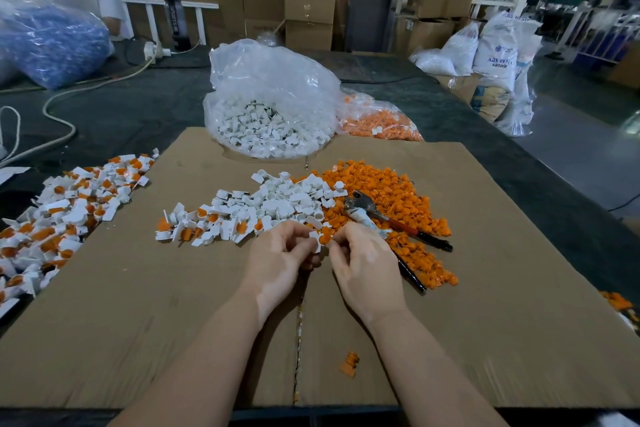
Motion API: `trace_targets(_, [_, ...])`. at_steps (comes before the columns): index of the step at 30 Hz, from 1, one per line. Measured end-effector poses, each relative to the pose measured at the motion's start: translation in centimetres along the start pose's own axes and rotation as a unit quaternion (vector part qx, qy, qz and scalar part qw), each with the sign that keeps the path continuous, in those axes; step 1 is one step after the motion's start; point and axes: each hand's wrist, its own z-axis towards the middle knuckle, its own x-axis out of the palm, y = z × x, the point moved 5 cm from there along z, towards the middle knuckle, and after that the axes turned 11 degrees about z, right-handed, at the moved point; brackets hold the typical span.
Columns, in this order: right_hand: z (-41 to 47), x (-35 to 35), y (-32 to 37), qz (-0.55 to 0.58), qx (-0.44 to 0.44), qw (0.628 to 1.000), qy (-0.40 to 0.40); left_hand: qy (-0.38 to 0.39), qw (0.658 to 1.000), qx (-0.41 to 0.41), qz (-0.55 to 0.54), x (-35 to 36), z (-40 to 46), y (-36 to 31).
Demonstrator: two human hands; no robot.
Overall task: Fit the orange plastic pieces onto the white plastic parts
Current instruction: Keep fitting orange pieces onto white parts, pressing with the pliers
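From the head camera I see both hands meeting just above the middle of the cardboard sheet. My left hand has its fingers curled round a white plastic part, pinching it at the fingertips, and my right hand pinches an orange plastic piece that touches the white part; whether it is seated I cannot tell. At twelve o'clock from the hands lies a loose heap of white parts, and at one to two o'clock a spread of orange pieces with a pair of pliers lying on it, red and black handles toward four o'clock. At ten o'clock a small cluster of joined white-and-orange pieces sits on the cardboard, and farther out at nine o'clock a larger pile of joined pieces spills over the sheet's left edge. Farther off at twelve o'clock stands an open clear bag of white parts, with a bag of orange pieces just beside it at its right. One stray orange piece lies at six o'clock, between my forearms.
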Motion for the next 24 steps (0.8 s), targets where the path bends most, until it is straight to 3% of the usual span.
trace_targets(10, [-0.19, 0.42, 0.66, -0.034, -0.053, 0.998, 0.012, 0.023, 0.999, 0.012, 0.028, 0.22, -0.30, -0.21])
trace_targets(24, [-0.09, -0.06, 0.11, 0.059, -0.018, 0.998, 0.010, -0.007, 0.999, 0.025, 0.022, -0.42, -0.11, -0.26])
